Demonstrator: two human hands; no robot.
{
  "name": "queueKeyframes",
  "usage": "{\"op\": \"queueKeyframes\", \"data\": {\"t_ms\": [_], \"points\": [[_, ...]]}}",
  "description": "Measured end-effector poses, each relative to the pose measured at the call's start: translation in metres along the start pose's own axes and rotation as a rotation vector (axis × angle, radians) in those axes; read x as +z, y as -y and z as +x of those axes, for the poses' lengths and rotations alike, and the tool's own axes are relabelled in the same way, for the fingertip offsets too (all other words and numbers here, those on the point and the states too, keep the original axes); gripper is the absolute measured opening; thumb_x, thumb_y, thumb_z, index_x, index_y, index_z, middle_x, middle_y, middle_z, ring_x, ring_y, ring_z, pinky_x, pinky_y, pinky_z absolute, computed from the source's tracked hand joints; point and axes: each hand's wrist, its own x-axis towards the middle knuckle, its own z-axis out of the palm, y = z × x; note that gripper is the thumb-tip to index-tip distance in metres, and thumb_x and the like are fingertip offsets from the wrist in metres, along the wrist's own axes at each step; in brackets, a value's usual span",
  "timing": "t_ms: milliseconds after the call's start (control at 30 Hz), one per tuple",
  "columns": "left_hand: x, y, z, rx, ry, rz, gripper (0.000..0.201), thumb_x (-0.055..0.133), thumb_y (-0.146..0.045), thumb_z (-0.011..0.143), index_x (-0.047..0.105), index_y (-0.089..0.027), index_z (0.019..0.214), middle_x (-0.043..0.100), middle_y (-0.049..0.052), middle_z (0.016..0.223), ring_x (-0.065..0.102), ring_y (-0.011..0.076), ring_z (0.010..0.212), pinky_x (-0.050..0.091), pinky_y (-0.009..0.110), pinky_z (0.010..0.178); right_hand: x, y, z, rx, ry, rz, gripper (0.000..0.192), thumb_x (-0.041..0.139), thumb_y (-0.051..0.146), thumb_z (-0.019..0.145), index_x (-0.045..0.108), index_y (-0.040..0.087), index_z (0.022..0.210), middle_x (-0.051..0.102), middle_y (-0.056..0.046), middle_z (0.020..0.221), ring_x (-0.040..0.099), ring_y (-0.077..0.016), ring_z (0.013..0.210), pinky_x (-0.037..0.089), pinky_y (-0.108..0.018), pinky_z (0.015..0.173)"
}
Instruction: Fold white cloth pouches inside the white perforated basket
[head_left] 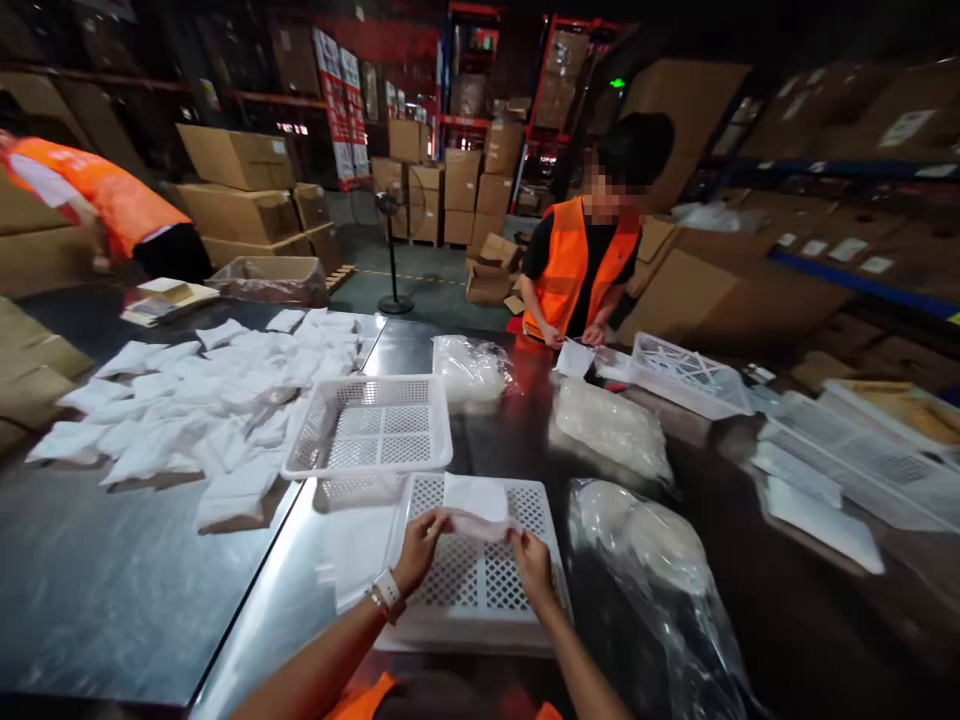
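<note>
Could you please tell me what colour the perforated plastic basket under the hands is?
White; the perforated plastic basket shows best in the head view.

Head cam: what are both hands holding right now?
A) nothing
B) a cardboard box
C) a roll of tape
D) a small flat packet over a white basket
D: the left hand and right hand pinch the ends of a small flat packet above the white basket.

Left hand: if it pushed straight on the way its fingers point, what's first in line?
The left hand already pinches the thin pouch; beyond that, probably the white sheet on the upturned basket. Depth is unclear.
</note>
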Motion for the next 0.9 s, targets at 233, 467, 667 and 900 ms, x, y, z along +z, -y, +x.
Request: {"op": "queueKeyframes", "data": {"t_ms": [233,467,667,900], "points": [[0.013,0.002,0.013,-0.039,-0.19,0.074,0.063,0.028,-0.076,0.084,0.052,-0.022,0.063,0.055,0.001,0.057,0.049,0.0157,0.054,0.039,0.028,0.056,0.023,0.007,0.001,0.039,-0.223,-0.203,0.062,0.031,0.074,0.082,0.051,0.021,0.055,0.056,-0.005,0.05,0.041,-0.0142,0.047,0.033,-0.028,0.05],[0.015,0.013,0.021,-0.064,-0.185,0.208,0.05,0.028,-0.064,0.088,0.05,-0.023,0.07,0.059,0.004,0.064,0.054,0.0197,0.059,0.039,0.032,0.06,0.026,0.004,0.007,0.04,-0.208,-0.439,0.066,0.02,0.065,0.089,0.06,0.02,0.061,0.064,-0.011,0.057,0.051,-0.0174,0.049,0.032,-0.029,0.05],[0.022,0.017,0.029,-0.14,-0.172,0.366,0.034,0.029,-0.044,0.093,0.051,-0.021,0.079,0.064,0.009,0.071,0.061,0.0232,0.065,0.044,0.035,0.062,0.022,0.002,0.013,0.037,-0.153,-0.534,0.066,0.018,0.064,0.088,0.064,0.023,0.063,0.067,-0.013,0.06,0.06,-0.0242,0.052,0.037,-0.033,0.049],[0.013,-0.006,0.046,-0.175,-0.152,0.609,0.03,0.038,-0.011,0.087,0.067,-0.012,0.094,0.07,0.018,0.082,0.07,0.0274,0.077,0.05,0.035,0.067,0.02,-0.012,0.043,-0.321,-0.215,-0.609,0.049,0.037,0.049,0.087,0.07,0.022,0.112,0.07,-0.018,0.108,0.069,-0.0353,0.095,0.055,-0.051,0.075]]}}
